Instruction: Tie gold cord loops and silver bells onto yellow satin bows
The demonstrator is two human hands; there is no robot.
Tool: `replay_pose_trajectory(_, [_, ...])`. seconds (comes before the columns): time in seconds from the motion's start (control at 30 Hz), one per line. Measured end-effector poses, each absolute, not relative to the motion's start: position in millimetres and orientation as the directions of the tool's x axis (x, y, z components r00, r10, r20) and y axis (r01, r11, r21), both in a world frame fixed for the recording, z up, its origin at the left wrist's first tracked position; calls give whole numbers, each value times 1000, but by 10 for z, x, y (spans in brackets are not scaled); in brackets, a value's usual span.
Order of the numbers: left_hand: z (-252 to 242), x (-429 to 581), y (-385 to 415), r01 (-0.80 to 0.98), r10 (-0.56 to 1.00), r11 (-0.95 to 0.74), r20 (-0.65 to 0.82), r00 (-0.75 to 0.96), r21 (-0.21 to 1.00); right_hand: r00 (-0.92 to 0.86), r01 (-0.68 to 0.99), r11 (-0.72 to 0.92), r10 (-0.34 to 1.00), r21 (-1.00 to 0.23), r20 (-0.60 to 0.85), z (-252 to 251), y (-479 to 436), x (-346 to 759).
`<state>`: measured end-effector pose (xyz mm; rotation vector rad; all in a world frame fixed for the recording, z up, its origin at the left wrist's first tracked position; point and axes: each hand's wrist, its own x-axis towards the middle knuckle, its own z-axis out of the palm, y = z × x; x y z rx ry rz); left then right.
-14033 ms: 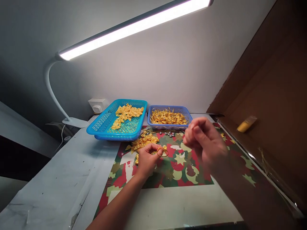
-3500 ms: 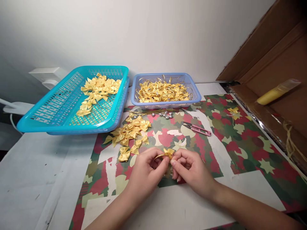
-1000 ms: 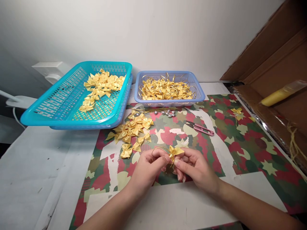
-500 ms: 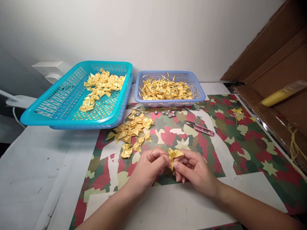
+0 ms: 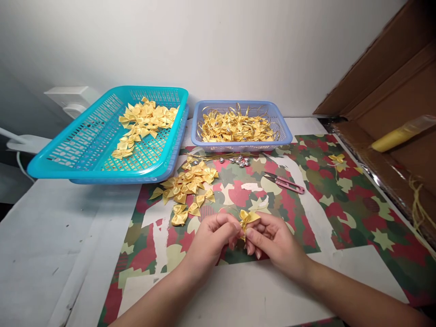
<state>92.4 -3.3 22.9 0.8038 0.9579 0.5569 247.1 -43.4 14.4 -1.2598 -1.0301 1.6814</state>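
Note:
Between my two hands, above the front of the patterned sheet, is a yellow satin ribbon bow point(image 5: 248, 217). My right hand point(image 5: 274, 236) pinches its lower right side between thumb and fingers. At the bow's left, my left hand point(image 5: 218, 231) is closed, thumb against forefinger, on thin gold cord that partly shows there; the fingertips hide the rest. A loose pile of yellow bows point(image 5: 190, 184) lies just beyond my left hand. Small silver bells point(image 5: 241, 161) and several gold cords point(image 5: 218, 156) lie farther back. Pink-handled thread snips point(image 5: 288, 184) rest beyond my right hand.
A turquoise basket point(image 5: 85, 173) with yellow bows stands at the left, stacked on a blue one. Behind the bells, a blue basket point(image 5: 241, 146) holds bows with gold cords and bells. One bow point(image 5: 336, 158) lies at the right, near a cardboard box point(image 5: 384, 104).
The bow has turned slightly between my fingers, and the gold cord loop by my left hand shows less. Both hands stay in nearly the same place.

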Motion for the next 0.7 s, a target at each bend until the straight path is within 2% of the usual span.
replay_pose_trajectory(0.27, [259,920,-21,-20,785,524,-474,399,851,-140,-28,-280,952,-960,-274,137,-464,2480])
replay_pose_trajectory(0.5, [282,926,2,82,773,509,-497,393,857,-84,210,7,996,-978,-11,105,-488,2485])
replay_pose_trajectory(0.7, [295,928,0,85,783,498,-490,382,863,-69,257,65,996,-964,49,74,-495,2488])
